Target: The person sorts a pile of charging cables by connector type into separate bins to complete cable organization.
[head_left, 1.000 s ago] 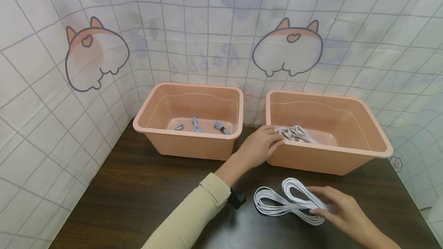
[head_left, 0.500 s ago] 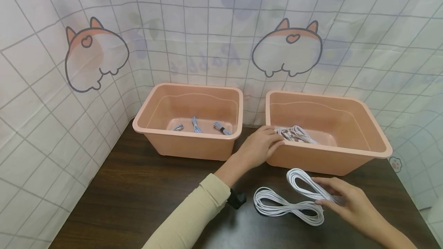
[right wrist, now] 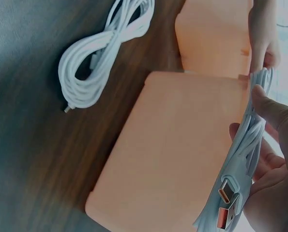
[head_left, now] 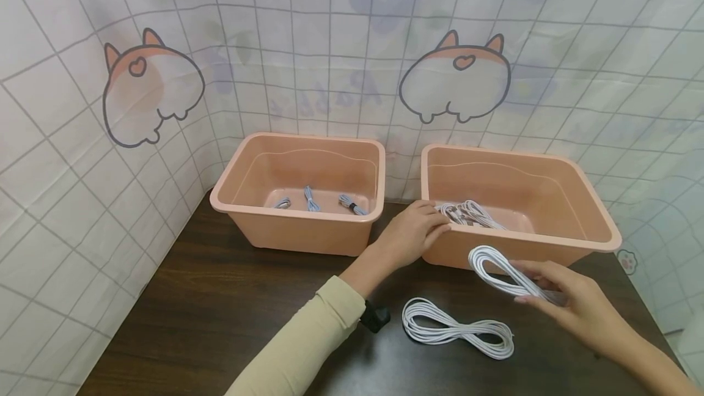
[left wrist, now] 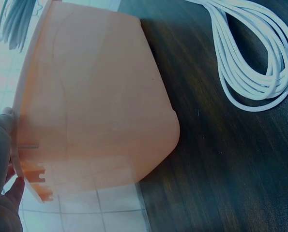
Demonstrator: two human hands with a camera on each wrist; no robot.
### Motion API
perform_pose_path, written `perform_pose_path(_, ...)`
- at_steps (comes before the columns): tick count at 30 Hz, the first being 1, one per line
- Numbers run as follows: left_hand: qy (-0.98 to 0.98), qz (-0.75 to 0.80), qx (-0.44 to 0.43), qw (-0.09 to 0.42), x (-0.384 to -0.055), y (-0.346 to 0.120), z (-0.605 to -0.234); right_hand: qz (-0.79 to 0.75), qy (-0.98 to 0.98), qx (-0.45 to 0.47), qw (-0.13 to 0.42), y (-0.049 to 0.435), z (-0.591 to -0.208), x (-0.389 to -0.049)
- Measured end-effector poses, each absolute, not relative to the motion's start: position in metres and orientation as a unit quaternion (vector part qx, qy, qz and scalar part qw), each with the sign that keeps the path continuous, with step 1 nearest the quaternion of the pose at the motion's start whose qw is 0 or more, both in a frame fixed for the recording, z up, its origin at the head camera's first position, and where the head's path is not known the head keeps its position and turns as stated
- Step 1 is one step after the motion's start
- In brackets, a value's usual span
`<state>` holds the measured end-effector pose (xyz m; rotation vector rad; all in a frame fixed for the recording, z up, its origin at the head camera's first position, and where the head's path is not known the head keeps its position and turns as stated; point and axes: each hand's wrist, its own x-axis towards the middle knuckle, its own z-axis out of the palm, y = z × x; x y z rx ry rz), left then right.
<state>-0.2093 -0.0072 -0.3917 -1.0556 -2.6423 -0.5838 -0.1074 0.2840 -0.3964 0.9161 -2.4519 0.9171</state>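
Observation:
My left hand [head_left: 409,234] grips the near left corner of the right pink plastic bin [head_left: 484,167], thumb and fingers over its rim in the left wrist view. In my right hand [head_left: 577,301] is a coiled white USB cable [head_left: 519,283], pinched between thumb and fingers and raised before that bin's front wall. Its two metal plugs [right wrist: 226,203] show in the right wrist view. A second coiled white cable [head_left: 459,330] lies on the table in a figure-eight. Inside the right bin rest several white cables [head_left: 481,214], partly hidden by the front rim.
The left pink bin [head_left: 308,234] holds three small blue-grey cable bundles [head_left: 311,198]. Both bins stand at the back of the dark wooden table [head_left: 220,298], against a white grid-patterned curtain [head_left: 330,35]. A black strap mount [head_left: 376,316] sits on the left wrist.
My right hand has lifted one white cable off the other and carried it up and rightward toward the right bin. The second cable stays on the table; my left hand keeps its place.

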Motion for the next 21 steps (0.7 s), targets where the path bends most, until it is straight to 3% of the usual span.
perform_pose_path(21, -0.903, -0.204, -0.360, 0.116, -0.209, -0.008, -0.391, 0.289, -0.901, 0.280, 0.163, 0.289, -0.356, -0.145)
